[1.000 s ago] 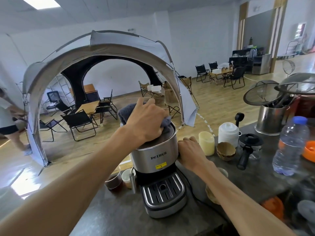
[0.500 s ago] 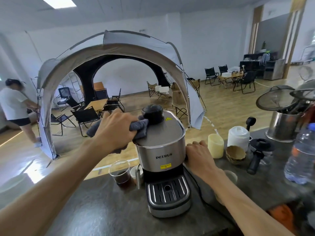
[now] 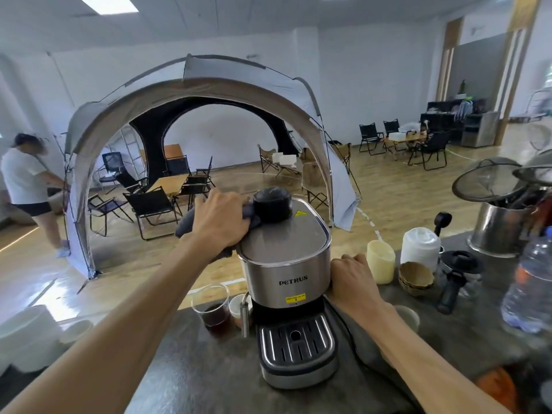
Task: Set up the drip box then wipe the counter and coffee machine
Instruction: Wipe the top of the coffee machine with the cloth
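Note:
A steel coffee machine (image 3: pixel 288 273) stands on the dark counter (image 3: pixel 191 372), its slotted drip tray (image 3: pixel 295 343) at the front. My left hand (image 3: pixel 221 222) grips a grey cloth (image 3: pixel 186 224) and presses it on the left edge of the machine's top, beside the black cap (image 3: pixel 272 204). My right hand (image 3: pixel 352 279) lies flat against the machine's right side, fingers closed, holding nothing.
A glass of dark coffee (image 3: pixel 212 309) and a small white cup (image 3: pixel 239 307) stand left of the machine. To the right are a cream cup (image 3: pixel 380 261), a white lid stack (image 3: pixel 420 245), brown filters (image 3: pixel 415 274), a portafilter (image 3: pixel 451 291), a water bottle (image 3: pixel 528 285) and a steel utensil pot (image 3: pixel 497 231). White bowls (image 3: pixel 27 336) sit far left.
My left hand with the cloth has slid from the middle of the machine's top to its left edge, uncovering the black cap. The right hand has stayed against the machine's side.

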A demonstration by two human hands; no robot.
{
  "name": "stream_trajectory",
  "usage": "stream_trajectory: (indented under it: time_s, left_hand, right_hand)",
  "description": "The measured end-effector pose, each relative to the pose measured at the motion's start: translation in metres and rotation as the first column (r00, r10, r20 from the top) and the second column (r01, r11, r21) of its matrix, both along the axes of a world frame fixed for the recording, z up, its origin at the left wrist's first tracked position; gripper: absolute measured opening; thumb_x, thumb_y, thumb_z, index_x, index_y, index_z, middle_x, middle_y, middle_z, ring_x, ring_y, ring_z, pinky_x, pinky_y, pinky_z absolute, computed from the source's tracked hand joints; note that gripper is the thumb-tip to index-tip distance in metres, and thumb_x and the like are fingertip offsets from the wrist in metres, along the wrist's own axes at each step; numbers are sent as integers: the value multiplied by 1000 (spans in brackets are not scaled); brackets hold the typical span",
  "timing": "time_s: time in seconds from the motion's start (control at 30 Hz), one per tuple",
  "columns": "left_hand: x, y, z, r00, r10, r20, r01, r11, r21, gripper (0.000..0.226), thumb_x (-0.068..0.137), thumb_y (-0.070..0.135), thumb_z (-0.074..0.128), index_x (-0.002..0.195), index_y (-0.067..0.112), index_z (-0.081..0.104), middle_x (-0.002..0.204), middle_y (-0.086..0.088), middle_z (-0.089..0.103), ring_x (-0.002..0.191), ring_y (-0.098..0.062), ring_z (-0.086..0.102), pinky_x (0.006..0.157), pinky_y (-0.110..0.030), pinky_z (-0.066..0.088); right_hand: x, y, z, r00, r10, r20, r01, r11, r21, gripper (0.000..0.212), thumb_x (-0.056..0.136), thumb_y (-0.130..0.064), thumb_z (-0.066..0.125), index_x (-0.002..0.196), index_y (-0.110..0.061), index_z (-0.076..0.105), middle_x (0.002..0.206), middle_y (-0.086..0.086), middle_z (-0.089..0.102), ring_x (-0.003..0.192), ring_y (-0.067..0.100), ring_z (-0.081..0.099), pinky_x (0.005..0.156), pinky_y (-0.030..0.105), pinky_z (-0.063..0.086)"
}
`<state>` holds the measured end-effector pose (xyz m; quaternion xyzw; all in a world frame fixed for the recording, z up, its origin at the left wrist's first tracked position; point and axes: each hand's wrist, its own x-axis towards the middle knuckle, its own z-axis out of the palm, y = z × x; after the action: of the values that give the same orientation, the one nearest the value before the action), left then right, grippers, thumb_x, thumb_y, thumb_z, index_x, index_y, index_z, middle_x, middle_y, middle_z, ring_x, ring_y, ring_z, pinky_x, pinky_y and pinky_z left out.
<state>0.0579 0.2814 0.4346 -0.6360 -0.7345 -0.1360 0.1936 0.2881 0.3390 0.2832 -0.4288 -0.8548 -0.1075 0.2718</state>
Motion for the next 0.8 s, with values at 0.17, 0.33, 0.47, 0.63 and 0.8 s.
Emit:
stream_trajectory:
  time_s: [0.17, 0.33, 0.47, 0.63, 0.8]
  left_hand:
    - [20, -37, 4, 990, -97, -98, 96, 995, -12, 13, 88, 41, 53, 84, 31, 60, 88, 6, 62, 91, -22, 53, 86, -45, 40]
    - [36, -21, 9, 982, 57, -181, -68, 996, -53, 15, 89, 36, 54, 94, 23, 59, 102, -5, 65, 103, -27, 53, 89, -47, 37]
    - [25, -5, 10, 990, 132, -54, -136, 988, -75, 21, 88, 33, 55, 103, 20, 62, 108, -9, 65, 107, -31, 53, 90, -49, 37]
    - [27, -24, 3, 996, 83, 21, -81, 995, -63, 21, 88, 29, 52, 104, 23, 65, 111, -7, 66, 109, -31, 52, 93, -52, 37]
    - [43, -63, 1, 998, -54, 23, 54, 999, -3, 10, 88, 36, 53, 86, 30, 62, 98, -2, 68, 97, -28, 55, 80, -43, 40]
  right_hand:
    - [-2, -3, 3, 997, -40, 59, 41, 999, -16, 49, 58, -19, 71, 54, -27, 23, 51, 2, 59, 58, 29, 58, 65, 37, 36]
    - [0, 0, -1, 997, -58, 49, 60, 997, -46, 32, 68, -18, 64, 58, -26, 35, 60, 5, 64, 67, 31, 59, 72, 39, 37]
    - [-15, -8, 3, 994, -103, 30, 105, 993, -59, 13, 83, -26, 59, 71, -20, 59, 77, 4, 69, 82, 29, 60, 81, 39, 34]
    - [-15, -15, 7, 985, -164, 58, 169, 981, -97, 8, 85, -21, 54, 78, -21, 58, 88, 4, 70, 95, 27, 58, 85, 37, 30]
    - [-17, -14, 10, 984, -152, 91, 163, 979, -121, 13, 85, -21, 52, 74, -24, 47, 88, 2, 69, 97, 25, 57, 84, 36, 29]
